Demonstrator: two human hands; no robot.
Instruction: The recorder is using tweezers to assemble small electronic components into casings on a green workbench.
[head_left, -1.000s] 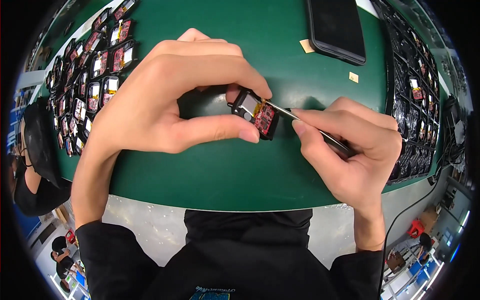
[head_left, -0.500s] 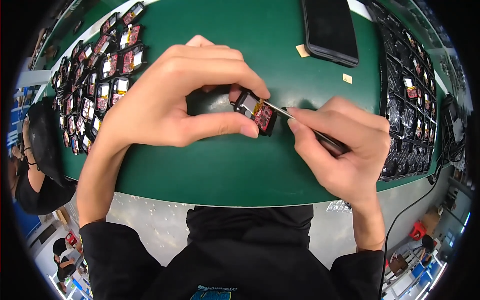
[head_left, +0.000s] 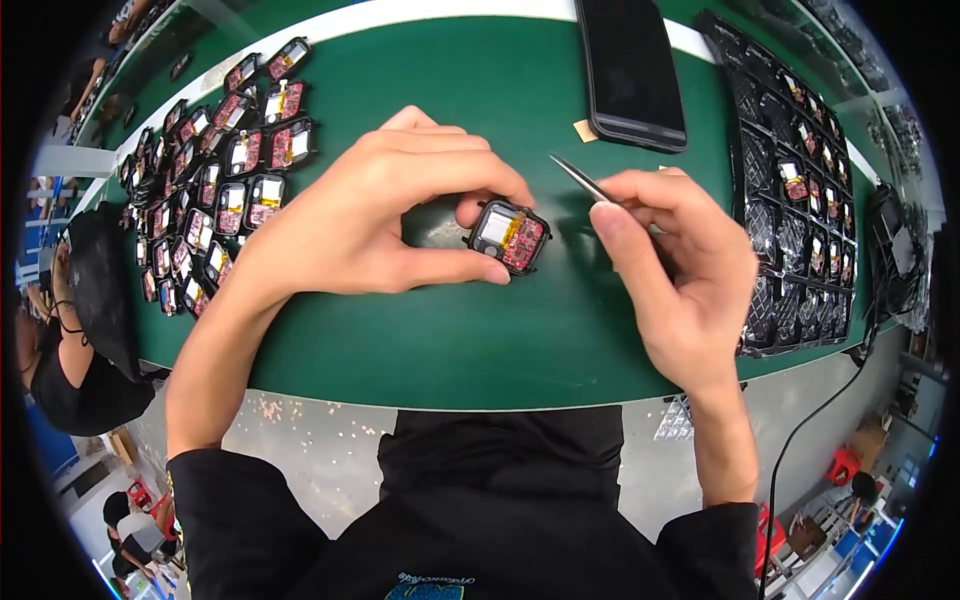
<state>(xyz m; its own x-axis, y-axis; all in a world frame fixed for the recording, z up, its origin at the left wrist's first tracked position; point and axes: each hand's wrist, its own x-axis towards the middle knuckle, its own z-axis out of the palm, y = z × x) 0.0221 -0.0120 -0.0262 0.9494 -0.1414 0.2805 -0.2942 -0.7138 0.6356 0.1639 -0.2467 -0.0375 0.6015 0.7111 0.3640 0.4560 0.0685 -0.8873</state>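
Left hand grips module; right hand pinches tweezers (phone beyond).

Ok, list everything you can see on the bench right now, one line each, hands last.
Green mat: one, covers the bench.
Small square module: one, black frame with red board and yellow strip, mid-mat.
Loose modules: many, black and red, in rows at left.
Black trays: stacked at right, a few modules in the cells.
Phone: one, black, top centre.
Tan scrap: one, beside the phone.
Tweezers: one pair, metal.
Left hand: pinches the small square module.
Right hand: holds the tweezers, tips clear of it.
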